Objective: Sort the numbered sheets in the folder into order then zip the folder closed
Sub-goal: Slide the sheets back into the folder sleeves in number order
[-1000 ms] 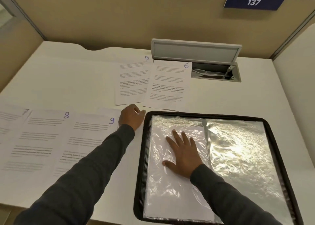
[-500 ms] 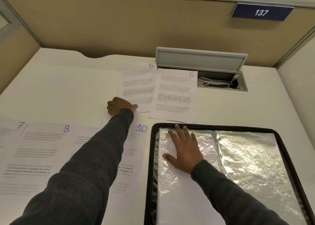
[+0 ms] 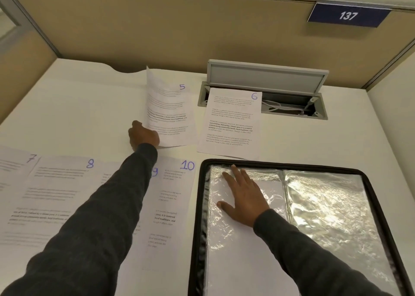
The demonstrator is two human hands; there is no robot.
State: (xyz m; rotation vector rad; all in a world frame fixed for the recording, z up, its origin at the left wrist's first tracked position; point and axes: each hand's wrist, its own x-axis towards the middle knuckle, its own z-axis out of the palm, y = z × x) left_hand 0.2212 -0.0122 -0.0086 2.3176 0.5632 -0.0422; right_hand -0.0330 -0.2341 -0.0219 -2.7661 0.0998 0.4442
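I see the left hand (image 3: pixel 143 136) curled round the near left corner of sheet 5 (image 3: pixel 170 111). The sheet's left edge stands curled up off the desk (image 3: pixel 78 105), with sheet 6 (image 3: pixel 231 125) lying flat just to its right. The right hand (image 3: pixel 243 197) rests flat, fingers spread, on the left plastic sleeve of the open folder (image 3: pixel 200 217), a black-rimmed case with shiny, crinkled pockets at near right.

The sheets (image 3: pixel 231 125) are white with black print and blue-purple handwritten numbers. The folder (image 3: pixel 280 162) has a black rim and shiny, crinkly silver-looking pockets (image 3: pixel 325 206). Sleeves (image 3: pixel 89 228) are dark grey, desk (image 3: pixel 78 107) white, partition (image 3: pixel 157 26) tan, sign (image 3: pixel 348 15) navy with white digits.
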